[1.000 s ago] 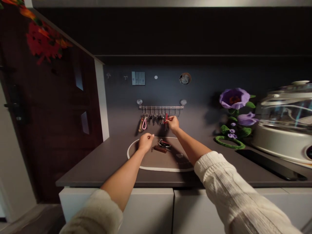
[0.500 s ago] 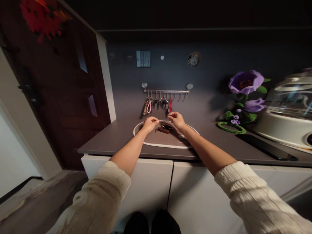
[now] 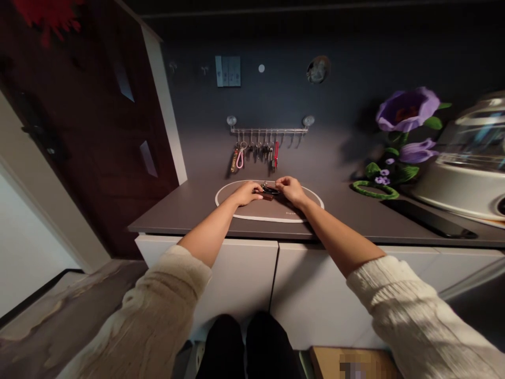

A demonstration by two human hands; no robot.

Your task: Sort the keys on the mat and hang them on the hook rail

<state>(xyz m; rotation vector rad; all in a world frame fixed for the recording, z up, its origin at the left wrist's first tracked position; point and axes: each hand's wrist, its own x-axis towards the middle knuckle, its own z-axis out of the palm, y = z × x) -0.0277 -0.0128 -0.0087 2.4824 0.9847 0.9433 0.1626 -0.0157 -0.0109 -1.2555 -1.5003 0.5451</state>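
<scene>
A bunch of dark keys [image 3: 270, 189] with a reddish-brown tag [image 3: 268, 197] lies on an oval brown mat [image 3: 256, 210] with a white rim. My left hand [image 3: 246, 193] comes in from the left, with its thumb and fingers closed about the left end of the bunch. At the bunch's right side, my right hand [image 3: 291, 189] has its thumb and fingertips pinched together. What those fingertips hold is too small to tell. Behind both hands, several keys [image 3: 258, 151] hang from a clear hook rail [image 3: 270, 130].
On the rail also hang a pink loop [image 3: 240, 158] and a red strap [image 3: 276, 152]. To the right stand purple artificial flowers [image 3: 406, 113], a black phone-like slab [image 3: 430, 218] and a white appliance [image 3: 461, 189] with a clear cover. The counter's front edge [image 3: 221, 234] runs below my forearms.
My left hand has moved right and closed about the bunch of keys. My right hand has lowered to the bunch's right side. The camera view has tilted downward.
</scene>
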